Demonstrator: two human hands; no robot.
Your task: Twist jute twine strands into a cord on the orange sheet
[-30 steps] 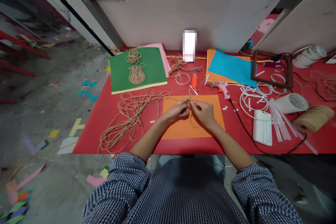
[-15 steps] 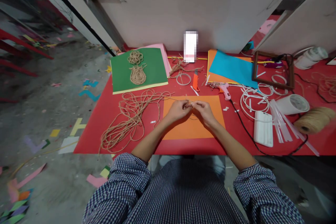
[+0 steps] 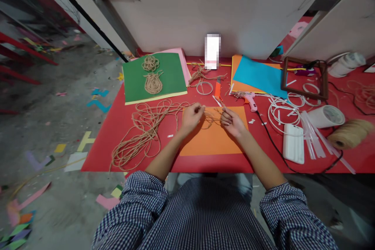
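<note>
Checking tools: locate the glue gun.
In the head view, the pink glue gun lies right of centre, on the red table in front of the blue sheet.

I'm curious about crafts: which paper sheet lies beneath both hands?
The front orange sheet, under the left hand and right hand; the green sheet, blue sheet and another orange sheet lie farther back.

Brown twine (image 3: 213,118) — loosely looped above orange paper (image 3: 212,142)

One left hand (image 3: 191,119), one right hand (image 3: 233,124), two twine coils (image 3: 153,84), one glue gun (image 3: 250,100), one brown twine spool (image 3: 350,133), one wooden frame (image 3: 324,80), one orange cutter (image 3: 217,89).
</note>
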